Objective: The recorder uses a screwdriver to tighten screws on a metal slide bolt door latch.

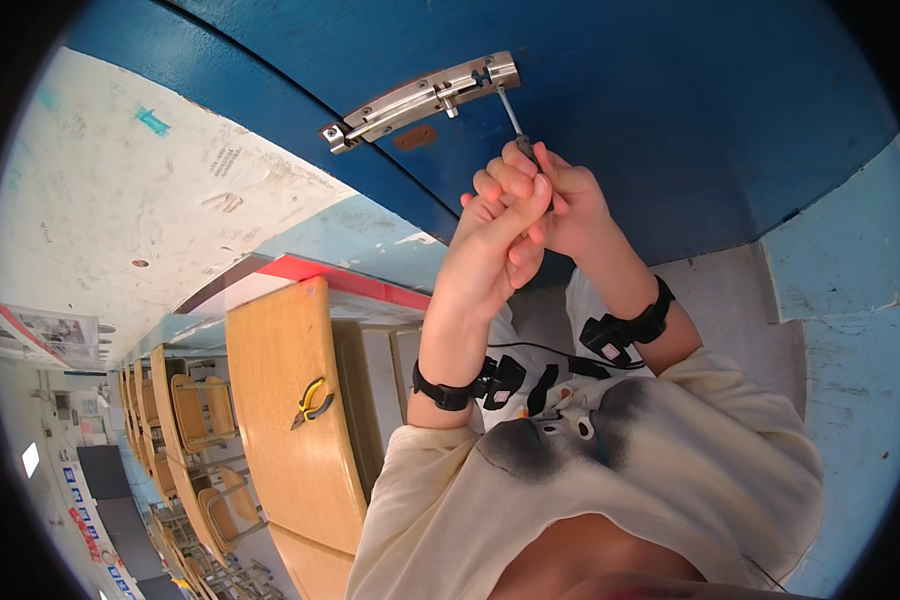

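Note:
A screwdriver point(511, 112) with a thin metal shaft and a dark handle points up at a silver barrel bolt point(410, 105) on a blue door. Its tip meets the lower edge of the bolt's right end; the exact contact is too small to tell. Both my hands are closed together around the handle, hiding most of it. My left hand point(495, 235) wraps it from the left, thumb pointing up along it. From the right, my right hand point(575, 200) grips the same handle with bent fingers. The bolt's left end spans the door's seam.
Below the bolt, a brownish worn patch point(416, 137) marks the blue door point(630, 90). A white scuffed wall point(170, 200) lies left. Yellow-handled pliers point(312, 404) rest on a wooden desk point(300, 470) at lower left, with several chairs point(202, 408) beyond. Black bands with small devices circle both my forearms.

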A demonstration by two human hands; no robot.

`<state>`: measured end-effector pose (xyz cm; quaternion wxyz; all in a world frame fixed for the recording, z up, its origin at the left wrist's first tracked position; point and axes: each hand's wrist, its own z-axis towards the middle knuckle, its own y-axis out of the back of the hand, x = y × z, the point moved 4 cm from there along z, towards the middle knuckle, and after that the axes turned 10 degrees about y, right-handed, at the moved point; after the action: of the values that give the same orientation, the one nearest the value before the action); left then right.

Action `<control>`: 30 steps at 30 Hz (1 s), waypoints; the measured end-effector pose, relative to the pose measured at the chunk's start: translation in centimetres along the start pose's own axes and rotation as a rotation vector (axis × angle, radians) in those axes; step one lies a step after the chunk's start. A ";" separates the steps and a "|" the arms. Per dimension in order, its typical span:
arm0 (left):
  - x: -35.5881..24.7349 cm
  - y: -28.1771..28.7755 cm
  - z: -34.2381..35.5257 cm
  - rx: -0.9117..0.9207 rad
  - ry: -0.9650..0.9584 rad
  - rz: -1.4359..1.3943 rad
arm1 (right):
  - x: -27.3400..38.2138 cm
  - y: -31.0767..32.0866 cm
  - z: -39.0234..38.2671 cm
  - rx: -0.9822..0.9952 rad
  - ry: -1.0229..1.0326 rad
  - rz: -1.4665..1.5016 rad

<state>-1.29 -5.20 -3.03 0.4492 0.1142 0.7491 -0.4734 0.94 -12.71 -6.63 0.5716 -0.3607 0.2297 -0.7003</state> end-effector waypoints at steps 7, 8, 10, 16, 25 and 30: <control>-0.8 0.0 -0.2 -0.044 -0.041 0.073 | -0.2 -0.9 0.1 -0.025 0.065 0.093; -0.6 0.1 -0.1 0.016 -0.024 0.031 | 0.1 -1.2 0.1 -0.077 0.040 0.055; -0.2 0.0 -0.1 0.085 -0.015 -0.010 | 0.8 -2.1 -0.2 -0.122 0.014 0.007; 1.0 0.2 -0.2 -0.039 -0.024 0.001 | 2.7 -3.5 -1.1 -0.311 -0.086 -0.365; 2.1 4.6 -4.7 -0.205 -0.015 0.533 | 2.9 -6.0 -0.4 -0.567 -0.244 -0.194; 4.0 9.8 -8.3 -0.439 -0.028 0.315 | 3.1 -6.2 0.1 -0.560 -0.212 -0.273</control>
<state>-2.40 5.69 -10.83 0.5417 0.1222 0.8005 -0.2254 -3.12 -14.22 -1.26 0.3719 -0.6021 0.3022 -0.6386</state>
